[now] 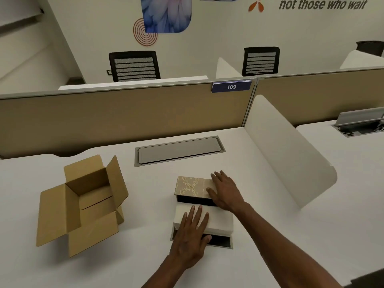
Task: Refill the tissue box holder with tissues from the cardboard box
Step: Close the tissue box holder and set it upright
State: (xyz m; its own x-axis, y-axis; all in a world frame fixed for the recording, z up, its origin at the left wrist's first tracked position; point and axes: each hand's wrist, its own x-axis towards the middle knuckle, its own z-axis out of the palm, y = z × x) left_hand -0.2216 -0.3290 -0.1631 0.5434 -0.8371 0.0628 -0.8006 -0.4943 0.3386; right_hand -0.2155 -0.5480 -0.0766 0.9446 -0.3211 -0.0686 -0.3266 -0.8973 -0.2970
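Observation:
The tissue box holder (220,241) lies open on the white desk, dark inside, with its gold-patterned lid (191,187) folded back behind it. A white stack of tissues (220,218) sits in the holder's base. My left hand (192,233) lies flat on the stack, fingers spread, thumb over the front edge. My right hand (225,193) rests on the right end of the lid, thumb at its front edge. The brown cardboard box (87,202) stands to the left with its flaps open and its inside looks bare.
A grey cable hatch (178,150) is set into the desk behind the holder. A white curved divider (288,163) rises on the right and a tan partition (124,115) closes the back. Black chairs stand beyond it.

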